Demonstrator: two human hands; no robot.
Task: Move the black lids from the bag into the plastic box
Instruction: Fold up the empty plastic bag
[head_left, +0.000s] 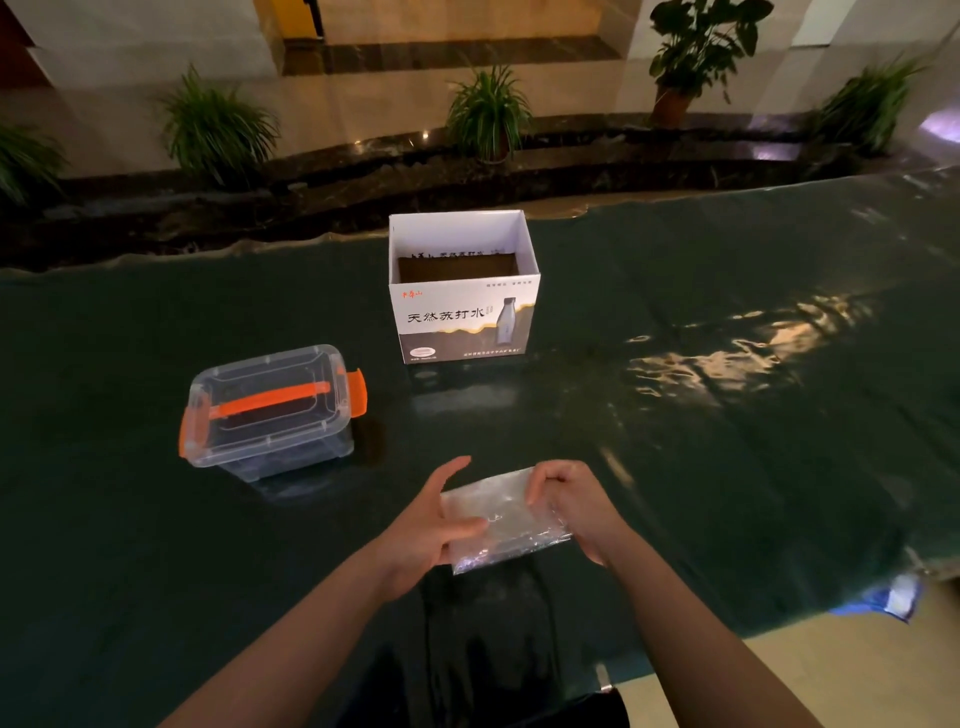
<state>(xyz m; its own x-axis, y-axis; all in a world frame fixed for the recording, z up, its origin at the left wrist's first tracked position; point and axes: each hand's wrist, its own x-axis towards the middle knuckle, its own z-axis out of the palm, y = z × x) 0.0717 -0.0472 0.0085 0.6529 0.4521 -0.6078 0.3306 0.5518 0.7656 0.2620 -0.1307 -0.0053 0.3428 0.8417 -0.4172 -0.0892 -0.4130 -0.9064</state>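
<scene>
A clear plastic bag (501, 525) is held flat just above the dark green table (727, 467), near the front middle. My left hand (434, 525) grips its left edge, thumb on top. My right hand (576, 506) pinches its upper right edge. I cannot make out any black lids inside the bag. The clear plastic box (270, 410) with orange handle and latches stands to the left, its lid closed.
An open white cardboard carton (462, 288) with a bottle picture stands behind the bag at the middle of the table. Potted plants (488, 111) line the floor beyond the far edge. The table's near right corner (904, 597) drops off to a pale floor.
</scene>
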